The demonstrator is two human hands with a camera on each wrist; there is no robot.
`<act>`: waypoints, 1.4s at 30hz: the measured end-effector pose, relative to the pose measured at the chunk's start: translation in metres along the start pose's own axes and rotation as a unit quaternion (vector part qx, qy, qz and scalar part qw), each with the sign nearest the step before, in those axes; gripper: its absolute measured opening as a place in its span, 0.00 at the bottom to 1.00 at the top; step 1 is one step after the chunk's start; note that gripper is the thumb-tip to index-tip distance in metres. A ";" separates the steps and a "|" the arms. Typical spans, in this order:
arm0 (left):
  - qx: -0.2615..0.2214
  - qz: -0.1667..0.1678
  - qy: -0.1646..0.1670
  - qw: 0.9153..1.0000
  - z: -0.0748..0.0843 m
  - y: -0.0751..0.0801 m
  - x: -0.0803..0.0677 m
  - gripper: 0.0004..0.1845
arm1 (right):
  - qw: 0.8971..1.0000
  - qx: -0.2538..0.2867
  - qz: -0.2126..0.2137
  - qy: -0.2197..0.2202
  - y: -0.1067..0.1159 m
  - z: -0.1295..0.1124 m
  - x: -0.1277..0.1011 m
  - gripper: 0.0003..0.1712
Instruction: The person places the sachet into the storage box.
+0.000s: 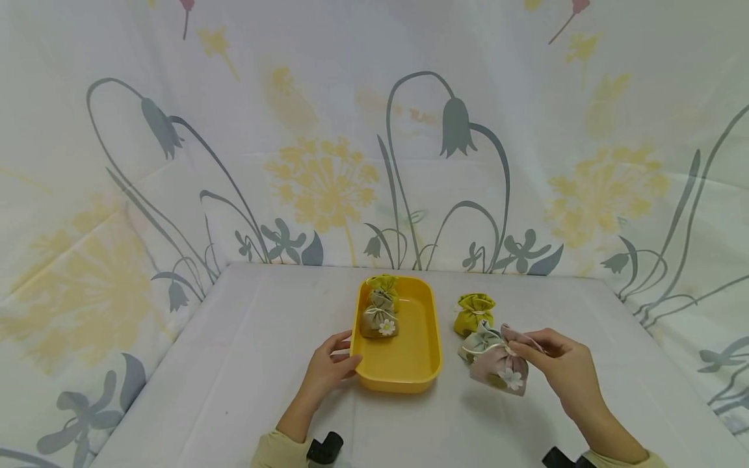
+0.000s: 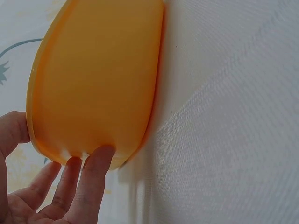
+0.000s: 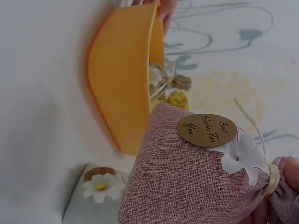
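Right of centre in the lower part of the head view, the right hand (image 1: 562,367) pinches the tied neck of a pink pouch (image 1: 500,370), fingers and thumb curled round the gathered cloth above the cord. The pouch bears a white daisy and, as the right wrist view shows, a round brown tag (image 3: 207,130) with handwriting on it. In that view the pink pouch (image 3: 187,186) fills the lower right of the frame, and the fingertips (image 3: 289,175) show at the right edge beside the cord knot. Just behind the pink pouch, touching it, lies a pale blue pouch (image 1: 478,341); up and a little left of that stands a green pouch (image 1: 474,312). At the centre of the frame sits a yellow tray (image 1: 409,370) on the white table (image 1: 234,364). Two more pouches lie in the tray's upper left corner: a tan pouch (image 1: 379,317) with a daisy, and a second green one (image 1: 383,283) behind it against the far rim. The left hand (image 1: 328,367) rests at the tray's lower left corner, fingers nearly straight against the outer wall and thumb at the rim, gripping nothing; the left wrist view shows the fingers (image 2: 88,182) touching the tray (image 2: 93,79) from below. A flowered curtain (image 1: 328,175) hangs behind the table.
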State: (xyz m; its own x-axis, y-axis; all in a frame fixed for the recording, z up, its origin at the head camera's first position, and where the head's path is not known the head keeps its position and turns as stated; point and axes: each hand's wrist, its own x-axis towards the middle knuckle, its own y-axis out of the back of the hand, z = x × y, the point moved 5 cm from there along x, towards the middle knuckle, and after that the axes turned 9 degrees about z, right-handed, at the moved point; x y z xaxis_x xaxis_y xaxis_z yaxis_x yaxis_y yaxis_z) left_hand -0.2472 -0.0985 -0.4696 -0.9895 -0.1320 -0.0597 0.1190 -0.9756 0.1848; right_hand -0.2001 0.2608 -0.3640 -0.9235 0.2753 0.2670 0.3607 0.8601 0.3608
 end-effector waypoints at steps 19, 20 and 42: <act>-0.013 -0.007 0.001 1.000 0.001 0.000 0.001 0.30 | 0.995 0.081 -0.052 0.026 -0.073 -0.030 0.011 0.15; -0.013 -0.007 0.000 1.000 0.001 0.000 0.001 0.30 | 0.995 0.077 -0.054 0.027 -0.077 -0.032 0.012 0.16; -0.022 -0.019 -0.012 0.999 0.004 0.003 -0.002 0.30 | 0.988 0.039 -0.145 -0.029 -0.171 -0.045 0.024 0.13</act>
State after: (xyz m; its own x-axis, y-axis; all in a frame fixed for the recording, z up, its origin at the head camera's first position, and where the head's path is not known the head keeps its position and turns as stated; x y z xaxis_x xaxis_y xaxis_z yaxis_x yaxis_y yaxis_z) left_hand -0.2456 -0.1005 -0.4653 -0.9950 -0.0904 -0.0426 0.0837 -0.9867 0.1391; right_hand -0.2780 0.1009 -0.3795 -0.9934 0.0355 0.1093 0.0713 0.9363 0.3439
